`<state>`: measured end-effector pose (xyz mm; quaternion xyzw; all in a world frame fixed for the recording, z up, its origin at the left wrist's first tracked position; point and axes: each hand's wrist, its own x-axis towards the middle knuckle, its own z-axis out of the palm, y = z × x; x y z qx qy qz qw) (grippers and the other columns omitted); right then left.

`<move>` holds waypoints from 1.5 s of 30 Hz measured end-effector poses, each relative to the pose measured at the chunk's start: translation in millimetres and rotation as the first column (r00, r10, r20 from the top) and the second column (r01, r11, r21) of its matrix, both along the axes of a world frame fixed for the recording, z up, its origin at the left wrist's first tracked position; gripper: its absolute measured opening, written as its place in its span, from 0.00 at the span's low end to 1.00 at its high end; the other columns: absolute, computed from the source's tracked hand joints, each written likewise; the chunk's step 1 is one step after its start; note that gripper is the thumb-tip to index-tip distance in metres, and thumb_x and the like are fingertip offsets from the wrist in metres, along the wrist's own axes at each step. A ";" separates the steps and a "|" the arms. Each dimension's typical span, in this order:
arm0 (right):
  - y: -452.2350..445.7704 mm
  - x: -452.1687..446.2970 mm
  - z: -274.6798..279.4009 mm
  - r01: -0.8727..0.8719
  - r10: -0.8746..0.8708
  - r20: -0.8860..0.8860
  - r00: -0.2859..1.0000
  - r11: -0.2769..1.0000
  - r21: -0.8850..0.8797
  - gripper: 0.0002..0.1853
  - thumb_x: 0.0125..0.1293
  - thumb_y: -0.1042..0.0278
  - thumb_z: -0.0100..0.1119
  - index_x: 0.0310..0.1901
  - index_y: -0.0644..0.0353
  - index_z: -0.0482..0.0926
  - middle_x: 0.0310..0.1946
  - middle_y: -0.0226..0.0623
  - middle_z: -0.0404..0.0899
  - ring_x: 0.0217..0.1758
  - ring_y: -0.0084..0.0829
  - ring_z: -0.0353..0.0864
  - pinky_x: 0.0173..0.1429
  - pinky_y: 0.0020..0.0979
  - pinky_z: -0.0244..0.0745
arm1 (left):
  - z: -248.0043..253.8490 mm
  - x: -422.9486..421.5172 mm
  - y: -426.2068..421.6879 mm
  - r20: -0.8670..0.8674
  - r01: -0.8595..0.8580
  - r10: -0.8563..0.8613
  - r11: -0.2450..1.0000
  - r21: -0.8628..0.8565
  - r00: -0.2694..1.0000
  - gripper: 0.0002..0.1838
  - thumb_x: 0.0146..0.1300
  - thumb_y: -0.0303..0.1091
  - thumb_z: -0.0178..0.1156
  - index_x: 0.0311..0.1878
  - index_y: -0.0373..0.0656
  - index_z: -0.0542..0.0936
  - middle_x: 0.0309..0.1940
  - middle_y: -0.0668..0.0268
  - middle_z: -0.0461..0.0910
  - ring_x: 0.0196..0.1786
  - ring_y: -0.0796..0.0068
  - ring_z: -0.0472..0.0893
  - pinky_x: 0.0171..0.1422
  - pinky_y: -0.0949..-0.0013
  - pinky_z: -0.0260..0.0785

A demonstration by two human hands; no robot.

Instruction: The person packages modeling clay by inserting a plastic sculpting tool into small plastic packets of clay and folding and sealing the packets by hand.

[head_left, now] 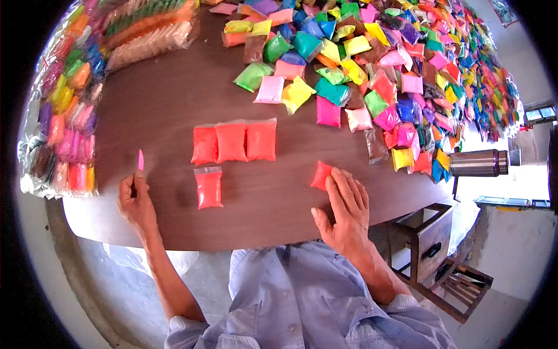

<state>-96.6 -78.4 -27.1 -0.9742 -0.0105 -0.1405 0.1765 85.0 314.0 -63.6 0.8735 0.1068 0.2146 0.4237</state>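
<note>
My left hand (pixel 138 200) is closed, pinching a thin pink sliver (pixel 140 159) that points upward; it may be a packet seen edge-on, but I cannot tell. My right hand (pixel 344 210) lies over a red packet (pixel 320 175), its fingers stretched and touching the packet's right side, thumb held apart. Between the hands, three red packets, a left one (pixel 204 145), a middle one (pixel 231 142) and a right one (pixel 261 140), stand side by side in a row. Below the left one lies a single red clear-topped packet (pixel 209 188).
A large heap of colourful packets (pixel 378 75) covers the table's (pixel 157 110) far right side. Bundled packets in clear bags (pixel 64 128) line the left edge, with stacked rows (pixel 152 43) behind. A metal flask (pixel 479 163) lies at right, above a wooden stool (pixel 427 244).
</note>
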 end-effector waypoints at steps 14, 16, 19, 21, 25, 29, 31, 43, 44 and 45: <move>4.6 -0.6 0.7 0.032 -0.031 -0.026 0.999 0.999 0.013 0.36 0.66 0.59 0.71 0.71 0.72 0.75 0.77 0.53 0.71 0.80 0.53 0.69 0.80 0.55 0.62 | 7.2 -2.2 -5.4 -0.056 -0.004 0.005 1.000 0.014 0.998 0.13 0.77 0.40 0.66 0.42 0.39 0.86 0.29 0.69 0.79 0.34 0.79 0.76 0.42 0.69 0.69; 3.9 1.3 -0.9 0.014 -0.014 0.003 1.000 1.000 -0.004 0.36 0.66 0.59 0.71 0.71 0.72 0.76 0.76 0.53 0.72 0.80 0.53 0.70 0.80 0.54 0.62 | 5.6 -2.0 -4.1 -0.042 -0.015 0.014 1.000 -0.014 0.999 0.13 0.77 0.40 0.66 0.42 0.39 0.86 0.29 0.69 0.79 0.34 0.79 0.76 0.42 0.69 0.70; 10.2 -9.2 0.9 0.034 -0.035 -0.029 0.999 0.999 -0.028 0.34 0.67 0.59 0.71 0.70 0.71 0.76 0.75 0.52 0.73 0.79 0.52 0.71 0.80 0.54 0.63 | 5.0 -1.4 -0.2 -0.044 -0.002 0.004 0.999 0.048 0.999 0.13 0.77 0.40 0.67 0.42 0.39 0.86 0.29 0.69 0.80 0.34 0.79 0.76 0.42 0.69 0.70; 7.0 -6.1 2.7 0.033 -0.034 -0.019 0.999 0.999 -0.021 0.34 0.67 0.59 0.71 0.70 0.70 0.77 0.75 0.51 0.73 0.79 0.51 0.71 0.80 0.54 0.63 | 3.1 -1.8 0.5 -0.051 0.000 0.001 1.000 0.015 0.999 0.12 0.77 0.40 0.67 0.42 0.39 0.86 0.29 0.69 0.80 0.34 0.79 0.77 0.42 0.68 0.71; 3.2 0.1 -0.1 0.034 -0.034 0.007 0.999 0.999 -0.011 0.33 0.66 0.60 0.71 0.70 0.69 0.78 0.74 0.49 0.75 0.78 0.50 0.72 0.80 0.54 0.62 | 7.2 -3.0 -5.4 -0.026 -0.022 0.022 1.000 0.019 0.999 0.13 0.76 0.41 0.67 0.42 0.40 0.86 0.29 0.69 0.80 0.34 0.79 0.77 0.41 0.68 0.71; 6.1 -9.3 1.9 0.017 -0.017 -0.006 1.000 1.000 -0.008 0.33 0.67 0.60 0.71 0.69 0.70 0.77 0.75 0.50 0.74 0.78 0.51 0.72 0.80 0.54 0.62 | 7.6 -2.1 -2.0 -0.092 -0.018 0.024 0.998 0.059 0.995 0.14 0.77 0.43 0.66 0.43 0.40 0.85 0.31 0.69 0.79 0.36 0.78 0.75 0.43 0.68 0.70; 5.0 -6.4 7.4 0.012 -0.011 -0.011 1.000 1.000 0.010 0.33 0.67 0.60 0.71 0.69 0.70 0.77 0.75 0.50 0.73 0.78 0.51 0.71 0.80 0.54 0.62 | 5.4 -2.3 -0.6 -0.108 -0.007 0.014 0.998 0.067 0.994 0.14 0.77 0.43 0.66 0.43 0.40 0.85 0.32 0.69 0.79 0.36 0.78 0.75 0.43 0.68 0.70; 0.2 9.1 -0.1 0.013 -0.013 -0.003 1.000 1.000 0.011 0.33 0.67 0.60 0.70 0.69 0.71 0.77 0.74 0.52 0.73 0.78 0.53 0.72 0.80 0.54 0.63 | 1.9 -0.8 -1.0 -0.013 0.004 -0.004 0.999 0.044 1.000 0.15 0.77 0.42 0.67 0.41 0.39 0.86 0.28 0.69 0.80 0.33 0.79 0.76 0.40 0.68 0.69; 0.5 9.9 -0.4 0.012 -0.012 0.006 1.000 1.000 0.016 0.33 0.67 0.60 0.70 0.69 0.71 0.77 0.75 0.52 0.73 0.78 0.53 0.72 0.80 0.54 0.63 | 4.0 -0.7 -2.3 -0.029 -0.015 0.017 0.998 0.069 0.999 0.14 0.77 0.42 0.67 0.41 0.39 0.86 0.28 0.70 0.80 0.33 0.79 0.76 0.40 0.69 0.69; 2.8 8.5 0.4 0.010 -0.010 0.009 1.000 1.000 0.015 0.33 0.67 0.60 0.70 0.69 0.71 0.77 0.75 0.52 0.73 0.78 0.53 0.72 0.80 0.54 0.63 | 6.1 0.0 -3.7 -0.042 -0.037 0.041 0.995 0.092 0.998 0.14 0.77 0.42 0.67 0.41 0.40 0.86 0.28 0.70 0.79 0.34 0.80 0.76 0.40 0.69 0.69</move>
